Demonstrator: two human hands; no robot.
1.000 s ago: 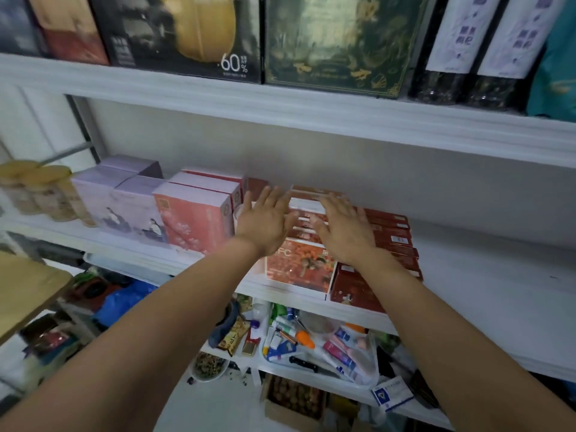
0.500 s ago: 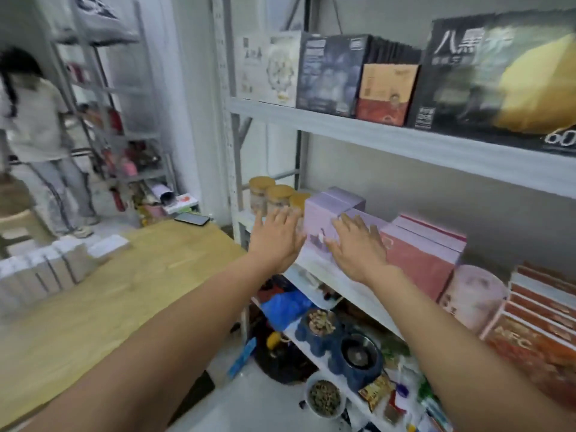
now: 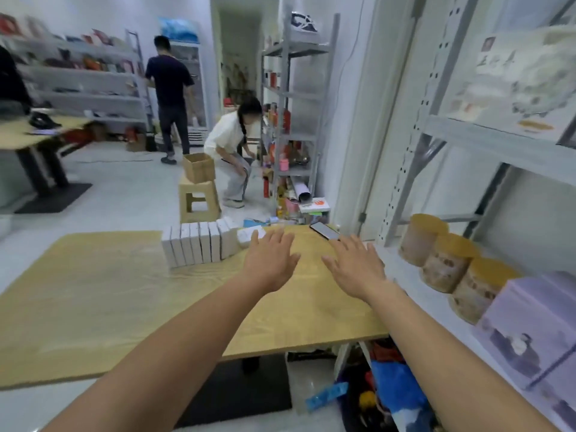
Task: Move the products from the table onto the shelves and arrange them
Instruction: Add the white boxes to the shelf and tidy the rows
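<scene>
Both empty hands, left [image 3: 270,264] and right [image 3: 355,267], fingers spread, reach over the light wooden table [image 3: 124,294] toward the row of upright white boxes [image 3: 199,246], which likely need gripping next.

One wide-angle camera, worn on the head, looks forward and down from above the near edge of the table [image 3: 93,307], close over its top. The shelves [image 3: 486,141] run close along the view's right side, and the room stretches well away ahead.
</scene>
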